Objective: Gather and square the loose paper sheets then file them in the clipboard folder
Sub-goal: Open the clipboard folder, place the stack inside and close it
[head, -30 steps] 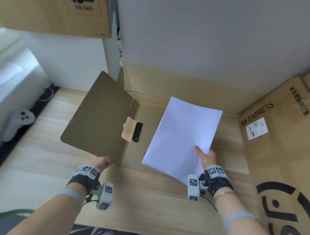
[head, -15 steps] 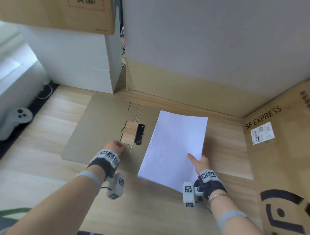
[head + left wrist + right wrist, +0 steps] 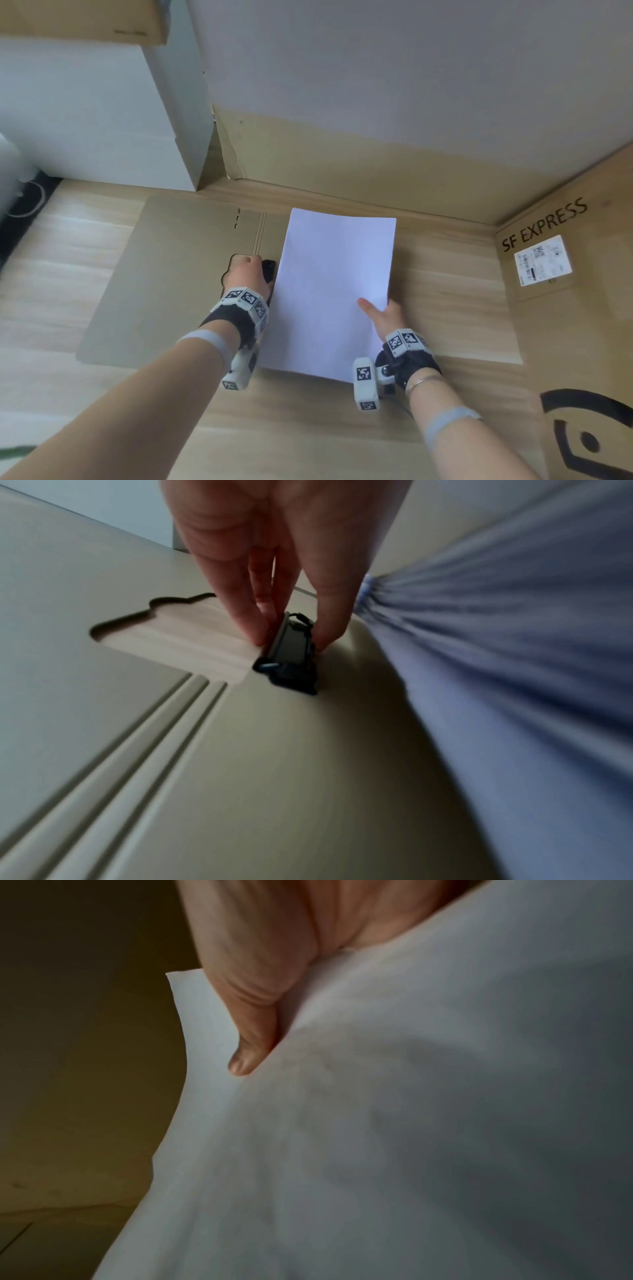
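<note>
The left hand [image 3: 247, 274] pinches the small black metal clip [image 3: 293, 653] of the open tan cardboard clipboard folder [image 3: 164, 274]. Just beside that clip, the right hand [image 3: 385, 317] grips the white paper sheets [image 3: 332, 291], thumb on top.

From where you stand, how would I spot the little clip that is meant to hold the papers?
Find the flat khaki folder lying open on the wooden table by the wall. Along its centre fold, beside a scalloped cut-out, sits the black clip, just left of the white paper sheets. It is the only dark thing there, pinched by the left hand.
</note>
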`<action>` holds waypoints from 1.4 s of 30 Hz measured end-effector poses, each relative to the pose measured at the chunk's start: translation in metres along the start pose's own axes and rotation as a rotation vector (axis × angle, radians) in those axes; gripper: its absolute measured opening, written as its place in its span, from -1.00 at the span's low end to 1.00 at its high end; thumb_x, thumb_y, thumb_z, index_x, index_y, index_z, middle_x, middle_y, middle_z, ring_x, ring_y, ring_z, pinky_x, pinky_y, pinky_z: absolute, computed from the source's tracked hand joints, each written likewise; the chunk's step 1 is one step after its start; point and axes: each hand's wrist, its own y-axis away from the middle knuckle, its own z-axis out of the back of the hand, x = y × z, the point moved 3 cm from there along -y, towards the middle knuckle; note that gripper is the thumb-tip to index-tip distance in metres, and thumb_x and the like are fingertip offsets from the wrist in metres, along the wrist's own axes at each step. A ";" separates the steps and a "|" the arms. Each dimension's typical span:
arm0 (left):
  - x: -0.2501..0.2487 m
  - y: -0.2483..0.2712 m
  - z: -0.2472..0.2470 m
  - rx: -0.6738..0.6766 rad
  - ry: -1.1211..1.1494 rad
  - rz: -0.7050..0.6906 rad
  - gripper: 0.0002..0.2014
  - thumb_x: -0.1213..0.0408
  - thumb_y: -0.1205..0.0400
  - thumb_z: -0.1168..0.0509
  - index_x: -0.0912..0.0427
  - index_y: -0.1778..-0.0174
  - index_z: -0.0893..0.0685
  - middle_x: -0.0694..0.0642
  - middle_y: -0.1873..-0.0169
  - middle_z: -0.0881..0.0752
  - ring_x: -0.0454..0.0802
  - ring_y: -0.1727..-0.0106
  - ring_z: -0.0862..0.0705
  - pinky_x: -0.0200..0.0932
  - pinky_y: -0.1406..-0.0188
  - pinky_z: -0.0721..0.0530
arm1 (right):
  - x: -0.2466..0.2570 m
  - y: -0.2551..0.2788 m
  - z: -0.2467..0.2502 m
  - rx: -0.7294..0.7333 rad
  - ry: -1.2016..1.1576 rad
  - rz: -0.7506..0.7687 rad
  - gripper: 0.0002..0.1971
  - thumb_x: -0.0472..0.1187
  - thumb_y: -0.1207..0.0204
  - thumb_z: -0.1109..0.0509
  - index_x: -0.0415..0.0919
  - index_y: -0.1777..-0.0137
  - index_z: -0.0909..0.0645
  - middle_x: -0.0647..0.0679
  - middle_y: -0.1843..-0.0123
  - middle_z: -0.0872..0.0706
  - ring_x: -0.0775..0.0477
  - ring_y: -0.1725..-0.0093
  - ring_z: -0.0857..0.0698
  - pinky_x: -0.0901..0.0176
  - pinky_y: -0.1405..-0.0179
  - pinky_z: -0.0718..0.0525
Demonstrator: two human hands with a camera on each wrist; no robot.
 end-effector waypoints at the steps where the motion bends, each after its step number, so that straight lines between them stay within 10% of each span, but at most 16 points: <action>1: -0.001 0.000 0.001 -0.006 -0.009 -0.003 -0.69 0.16 -0.47 -0.27 0.26 -0.06 -0.54 0.26 -0.22 -0.51 0.35 -0.03 -0.67 0.01 -0.02 -0.64 | 0.002 -0.001 -0.002 -0.002 0.018 -0.002 -0.54 -0.18 -0.46 -0.48 -0.43 -0.28 -0.55 -0.27 -0.24 -0.68 -0.20 -0.21 -0.66 0.21 -0.12 -0.46; 11: 0.008 -0.004 0.015 0.080 0.179 -0.060 -0.50 0.32 -0.53 -0.29 0.18 -0.43 -0.45 0.21 -0.22 -0.69 0.19 -0.19 -0.68 -0.08 -0.18 -0.61 | 0.008 -0.009 -0.011 0.002 0.058 0.027 -0.54 -0.23 -0.49 -0.44 -0.45 -0.33 -0.51 -0.29 -0.32 -0.65 -0.22 -0.31 -0.63 0.28 -0.13 -0.42; 17: 0.014 -0.002 0.013 0.061 0.296 -0.054 -0.55 0.34 -0.55 -0.26 0.16 -0.39 -0.43 0.16 -0.11 -0.76 0.08 0.07 -0.63 -0.17 0.04 -0.57 | 0.014 -0.009 -0.016 0.043 0.050 0.040 -0.54 -0.21 -0.50 -0.44 -0.43 -0.34 -0.51 -0.26 -0.31 -0.66 -0.20 -0.30 -0.62 0.26 -0.16 -0.41; 42: 0.006 -0.009 0.008 0.075 0.056 -0.191 -0.51 0.42 -0.43 -0.28 -0.08 -0.26 -0.60 0.14 0.02 -0.56 0.09 0.13 -0.58 -0.26 0.15 -0.46 | 0.012 -0.011 -0.031 0.039 0.058 0.098 -0.61 -0.26 -0.49 -0.44 -0.41 -0.29 -0.56 -0.26 -0.27 -0.70 -0.20 -0.25 -0.68 0.25 -0.11 -0.49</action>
